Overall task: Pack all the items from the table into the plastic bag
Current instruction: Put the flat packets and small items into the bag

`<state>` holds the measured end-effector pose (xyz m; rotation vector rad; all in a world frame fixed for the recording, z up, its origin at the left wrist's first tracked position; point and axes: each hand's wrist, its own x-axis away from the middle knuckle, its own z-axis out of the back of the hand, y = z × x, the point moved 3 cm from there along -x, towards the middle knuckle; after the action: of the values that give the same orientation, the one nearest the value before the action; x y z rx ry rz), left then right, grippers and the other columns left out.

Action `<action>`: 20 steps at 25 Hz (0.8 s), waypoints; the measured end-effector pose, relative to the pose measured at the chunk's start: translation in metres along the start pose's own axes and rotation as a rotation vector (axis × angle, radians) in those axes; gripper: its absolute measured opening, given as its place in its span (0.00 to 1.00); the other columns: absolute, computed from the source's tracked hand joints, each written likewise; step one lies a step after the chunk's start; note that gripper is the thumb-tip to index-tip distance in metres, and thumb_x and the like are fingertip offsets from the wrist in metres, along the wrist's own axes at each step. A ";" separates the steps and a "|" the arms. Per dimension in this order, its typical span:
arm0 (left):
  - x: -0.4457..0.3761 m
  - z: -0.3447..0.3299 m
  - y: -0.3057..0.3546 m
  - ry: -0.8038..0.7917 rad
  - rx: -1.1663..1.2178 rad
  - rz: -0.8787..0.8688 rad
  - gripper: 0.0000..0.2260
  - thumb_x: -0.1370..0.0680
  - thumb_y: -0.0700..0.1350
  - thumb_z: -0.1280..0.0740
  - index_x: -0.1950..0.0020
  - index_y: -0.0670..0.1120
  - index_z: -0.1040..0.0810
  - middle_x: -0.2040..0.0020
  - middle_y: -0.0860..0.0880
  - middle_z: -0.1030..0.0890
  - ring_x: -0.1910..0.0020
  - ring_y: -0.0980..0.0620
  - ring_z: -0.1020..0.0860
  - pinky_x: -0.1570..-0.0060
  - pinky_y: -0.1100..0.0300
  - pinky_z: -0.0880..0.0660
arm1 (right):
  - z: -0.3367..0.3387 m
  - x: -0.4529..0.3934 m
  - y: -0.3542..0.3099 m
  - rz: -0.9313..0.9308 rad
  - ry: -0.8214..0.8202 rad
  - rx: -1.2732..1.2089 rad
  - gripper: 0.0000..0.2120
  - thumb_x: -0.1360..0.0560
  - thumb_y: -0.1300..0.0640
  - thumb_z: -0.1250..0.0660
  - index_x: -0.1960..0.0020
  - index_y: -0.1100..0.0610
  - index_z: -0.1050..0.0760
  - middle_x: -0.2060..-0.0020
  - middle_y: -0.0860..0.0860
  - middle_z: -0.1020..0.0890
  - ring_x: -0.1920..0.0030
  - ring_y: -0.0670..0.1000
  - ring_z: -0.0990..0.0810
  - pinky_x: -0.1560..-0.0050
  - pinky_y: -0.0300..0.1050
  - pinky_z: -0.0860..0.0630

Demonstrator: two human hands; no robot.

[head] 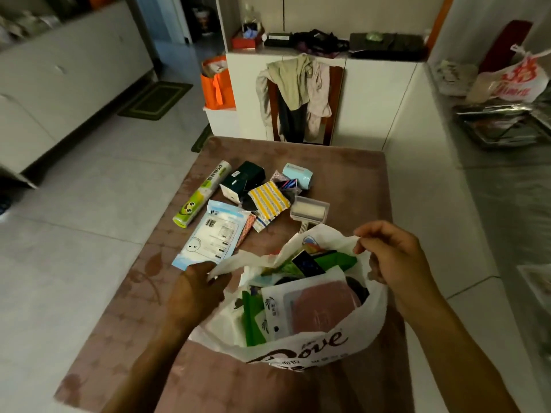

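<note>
The white plastic bag [301, 344] is held open at the near edge of the tabletop [351, 180], its rim pinched by the curled fingers of the left hand [196, 289] and the right hand [393, 251], both forearms reaching in from below. Packets are seen inside it, while a blue-edged pouch [210, 235], a green roll [202, 193] and a lint roller [310, 210] are left lying beyond it.

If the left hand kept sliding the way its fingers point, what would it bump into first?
Probably the pale blue packet: the left hand, gripping the bag's rim, points up-table, and the packet's near corner lies just beyond its fingertips, though depth is unclear.
</note>
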<state>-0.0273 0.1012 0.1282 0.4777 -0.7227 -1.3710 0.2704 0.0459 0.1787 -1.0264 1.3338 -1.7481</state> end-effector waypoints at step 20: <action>-0.201 -0.116 -0.167 -0.222 -0.682 0.119 0.32 0.23 0.53 0.34 0.25 0.43 0.42 0.27 0.35 0.38 0.33 0.33 0.33 0.37 0.43 0.33 | -0.061 -0.039 0.053 -0.016 0.075 0.191 0.06 0.24 0.63 0.34 0.54 0.54 0.22 0.68 0.50 0.18 0.70 0.44 0.22 0.73 0.33 0.29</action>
<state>-0.0719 0.2603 -0.1049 -0.2552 -0.4088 -1.4696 0.2363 0.0933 0.1105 -0.8751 1.1794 -1.9009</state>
